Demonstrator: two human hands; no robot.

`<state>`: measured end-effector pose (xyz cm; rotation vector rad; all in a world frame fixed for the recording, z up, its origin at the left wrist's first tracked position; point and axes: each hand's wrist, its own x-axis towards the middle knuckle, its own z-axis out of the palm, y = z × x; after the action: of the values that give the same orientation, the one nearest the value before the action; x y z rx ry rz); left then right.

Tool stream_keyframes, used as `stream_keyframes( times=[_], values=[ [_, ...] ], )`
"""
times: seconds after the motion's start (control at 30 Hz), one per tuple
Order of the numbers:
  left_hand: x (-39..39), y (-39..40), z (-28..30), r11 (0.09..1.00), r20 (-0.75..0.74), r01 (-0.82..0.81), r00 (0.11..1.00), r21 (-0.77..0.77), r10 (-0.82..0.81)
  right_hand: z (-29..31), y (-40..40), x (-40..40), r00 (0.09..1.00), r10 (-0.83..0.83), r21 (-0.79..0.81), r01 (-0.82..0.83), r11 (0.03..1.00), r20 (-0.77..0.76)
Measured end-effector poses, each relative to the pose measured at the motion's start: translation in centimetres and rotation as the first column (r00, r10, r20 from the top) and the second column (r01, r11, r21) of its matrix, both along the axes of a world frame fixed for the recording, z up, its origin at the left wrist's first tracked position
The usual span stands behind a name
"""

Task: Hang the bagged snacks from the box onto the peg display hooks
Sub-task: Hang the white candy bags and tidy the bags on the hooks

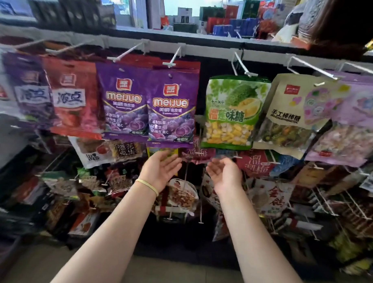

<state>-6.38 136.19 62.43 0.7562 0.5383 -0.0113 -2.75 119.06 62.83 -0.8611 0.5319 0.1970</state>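
Two purple grape-candy bags hang side by side on white peg hooks (172, 61); the right one (172, 109) overlaps the left one (122, 101). A green durian-candy bag (231, 113) hangs to their right. My left hand (161, 168) is held palm up, fingers apart, just below the right purple bag and holds nothing. My right hand (223, 171) mirrors it, palm up and empty, below the green bag. No box is in view.
More bags hang along the top rail: red (70, 99) and dark purple at left, beige lollipop (292, 115) and lilac at right. Lower rows of pegs are crowded with snack bags. Bare floor (176, 276) lies at the bottom.
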Motion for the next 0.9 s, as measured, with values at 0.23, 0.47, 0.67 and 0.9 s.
stream_keyframes(
  times=[0.23, 0.47, 0.67, 0.9],
  values=[
    [-1.3, 8.8, 0.6, 0.985, -0.027, 0.054, 0.998, 0.162, -0.051, 0.6, 11.8, -2.8, 0.945, 0.326, -0.012, -0.325, 0.945, 0.017],
    [-1.8, 15.6, 2.1, 0.972, 0.055, 0.21, 0.977, -0.101, -0.206, 1.5, 17.4, -1.7, 0.998, 0.05, 0.028, -0.051, 0.998, 0.04],
    [-2.4, 17.5, 2.9, 0.942, 0.042, 0.333, 0.942, -0.042, -0.332, 1.9, 18.8, -1.9, 0.993, -0.114, -0.221, 0.114, 0.969, 0.013],
    [-2.1, 17.3, 3.9, -0.225, 0.336, -0.444, 0.856, 0.867, -0.393, 3.0, 18.4, -2.7, 0.764, 0.421, -0.693, 0.633, -0.344, 0.489]
  ],
)
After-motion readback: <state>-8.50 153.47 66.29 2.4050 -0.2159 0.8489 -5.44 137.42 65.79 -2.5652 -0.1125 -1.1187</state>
